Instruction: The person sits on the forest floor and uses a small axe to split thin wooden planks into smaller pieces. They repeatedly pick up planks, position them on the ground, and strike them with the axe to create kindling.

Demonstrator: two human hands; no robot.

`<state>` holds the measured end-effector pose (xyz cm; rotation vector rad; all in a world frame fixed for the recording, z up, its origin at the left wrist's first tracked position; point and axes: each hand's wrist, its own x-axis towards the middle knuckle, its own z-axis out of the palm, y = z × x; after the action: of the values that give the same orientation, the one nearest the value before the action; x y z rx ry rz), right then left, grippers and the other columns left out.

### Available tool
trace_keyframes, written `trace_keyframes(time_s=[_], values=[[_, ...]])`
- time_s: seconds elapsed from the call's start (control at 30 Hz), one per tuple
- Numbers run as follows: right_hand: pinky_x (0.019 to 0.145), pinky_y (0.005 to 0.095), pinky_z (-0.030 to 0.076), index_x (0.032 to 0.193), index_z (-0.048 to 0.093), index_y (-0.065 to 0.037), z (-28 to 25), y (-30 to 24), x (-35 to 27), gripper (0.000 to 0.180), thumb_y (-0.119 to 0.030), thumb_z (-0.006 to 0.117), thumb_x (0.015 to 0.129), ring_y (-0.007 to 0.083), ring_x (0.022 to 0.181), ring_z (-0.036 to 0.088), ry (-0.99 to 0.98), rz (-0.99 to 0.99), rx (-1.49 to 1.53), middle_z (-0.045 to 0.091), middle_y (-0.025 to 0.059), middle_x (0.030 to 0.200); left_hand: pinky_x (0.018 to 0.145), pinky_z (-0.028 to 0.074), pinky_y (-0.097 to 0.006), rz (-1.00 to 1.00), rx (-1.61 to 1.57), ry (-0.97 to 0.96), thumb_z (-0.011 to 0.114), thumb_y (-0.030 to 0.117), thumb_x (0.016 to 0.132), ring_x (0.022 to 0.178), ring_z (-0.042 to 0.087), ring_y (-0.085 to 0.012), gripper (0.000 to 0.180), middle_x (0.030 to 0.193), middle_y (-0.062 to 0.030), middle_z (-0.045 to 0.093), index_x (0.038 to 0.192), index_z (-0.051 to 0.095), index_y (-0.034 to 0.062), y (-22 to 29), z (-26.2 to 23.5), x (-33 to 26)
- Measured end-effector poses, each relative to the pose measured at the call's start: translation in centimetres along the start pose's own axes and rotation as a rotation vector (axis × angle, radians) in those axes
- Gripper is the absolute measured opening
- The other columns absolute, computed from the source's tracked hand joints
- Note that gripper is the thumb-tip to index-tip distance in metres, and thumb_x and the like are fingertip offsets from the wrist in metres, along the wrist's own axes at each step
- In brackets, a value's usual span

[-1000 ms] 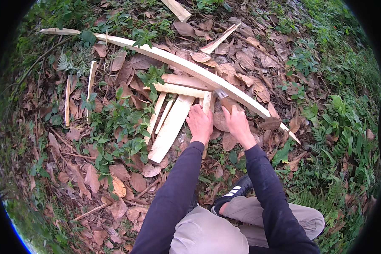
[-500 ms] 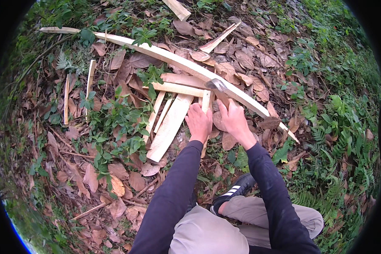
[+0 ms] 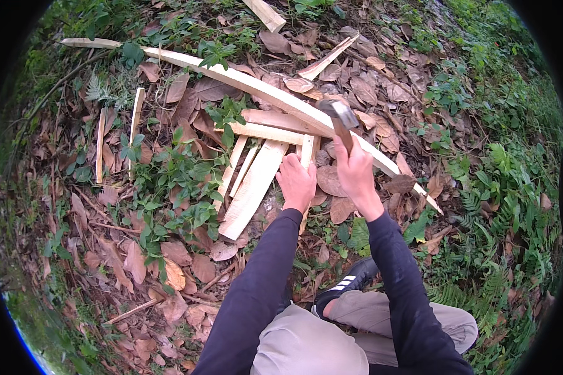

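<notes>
At frame centre, the left hand (image 3: 297, 181) clasps the upright wood strip (image 3: 306, 153); the right hand (image 3: 355, 169) grips the raised hatchet (image 3: 339, 119). Strike squarely, keeping fingers below the blade's path.

Soft, even daylight all over, overcast by the look of it, no hard shadows on the leaf litter. The pale split wood (image 3: 254, 184) reads brightest, close to glaring. Centre is sharp; the hatchet head (image 3: 338, 112) smears slightly. Fisheye bends everything outward, with a black vignette ringing the frame.
</notes>
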<state>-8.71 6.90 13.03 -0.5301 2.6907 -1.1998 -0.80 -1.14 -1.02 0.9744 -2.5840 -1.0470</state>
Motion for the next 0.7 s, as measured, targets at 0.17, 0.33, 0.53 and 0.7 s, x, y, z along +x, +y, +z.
trace_keyframes(time_s=[0.17,0.33,0.53,0.7], values=[[0.059,0.0481,0.051,0.099,0.059,0.008,1.8,8.6,-2.8,0.034,-0.026,0.058,0.101,0.0442,0.067,0.068,0.066,-0.134,-0.199,0.065,0.0262,0.07,0.085,0.041,-0.049,0.038,-0.028,-0.012,0.068,0.03,0.089,0.104,0.054,-0.035,0.037,0.107,-0.0147,0.052,0.107,0.046,0.0058,2.2,1.1,0.0],[0.065,0.055,0.054,0.097,0.058,0.009,1.0,4.5,-0.7,0.045,-0.036,0.058,0.1,0.0515,0.074,0.066,-0.216,0.013,-0.264,0.064,0.0337,0.071,0.085,0.041,-0.05,0.028,0.02,-0.007,0.068,0.028,0.088,0.104,0.054,-0.0358,0.037,0.107,-0.0149,0.051,0.107,0.046,0.0058,0.6,0.6,-0.1],[0.061,0.0525,0.053,0.104,0.058,0.009,0.3,3.6,-2.4,0.042,-0.033,0.058,0.101,0.0463,0.072,0.069,0.093,-0.109,-0.074,0.067,0.0302,0.075,0.086,0.041,-0.05,0.014,-0.017,-0.014,0.069,0.03,0.088,0.105,0.054,-0.0356,0.04,0.107,-0.0151,0.052,0.108,0.046,0.0048,1.8,0.7,-0.6],[0.071,0.0569,0.055,0.099,0.06,0.007,2.1,7.3,-1.5,0.051,-0.043,0.054,0.101,0.05,0.082,0.068,-0.254,0.082,-0.394,0.066,0.0334,0.079,0.086,0.043,-0.05,0.031,0.016,0.014,0.071,0.029,0.087,0.103,0.055,-0.0361,0.041,0.106,-0.0156,0.053,0.108,0.047,0.004,1.0,0.4,-0.2]])
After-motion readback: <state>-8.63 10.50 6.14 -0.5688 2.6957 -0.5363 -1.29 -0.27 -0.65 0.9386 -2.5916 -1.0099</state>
